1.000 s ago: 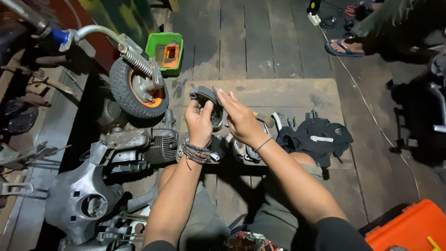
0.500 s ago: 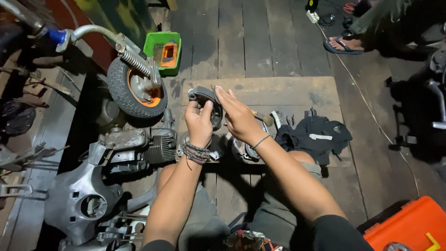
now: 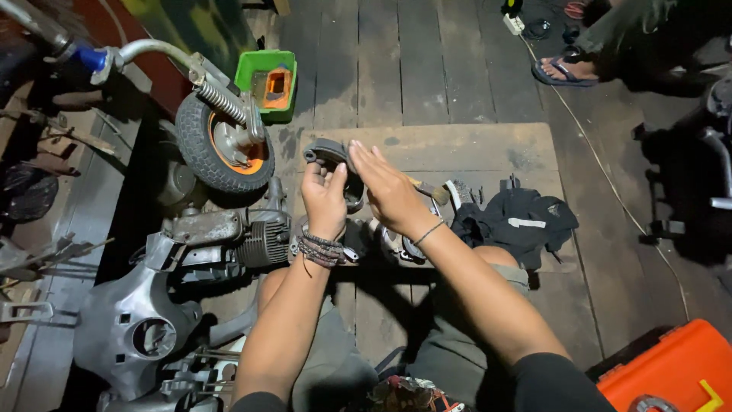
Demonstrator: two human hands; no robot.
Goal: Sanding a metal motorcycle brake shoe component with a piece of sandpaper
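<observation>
My left hand (image 3: 324, 197) grips a dark curved brake shoe (image 3: 326, 150) and holds it up above the floor. My right hand (image 3: 386, 187) lies flat against the shoe's right side, fingers straight and together. A beaded bracelet wraps my left wrist and a thin band my right. Below both hands, small metal parts (image 3: 396, 244) lie on a worn board (image 3: 473, 149) on the floor.
A small scooter wheel (image 3: 221, 149) with an orange hub and spring fork stands to the left, above a finned engine (image 3: 259, 243) and grey body shell (image 3: 137, 328). A green box (image 3: 265, 80), black cloth (image 3: 518, 221), orange case (image 3: 671, 370). Another person's sandalled foot (image 3: 564, 70).
Both hands stay at the brake shoe; the view has shifted only slightly. My right hand's fingers have straightened against the shoe.
</observation>
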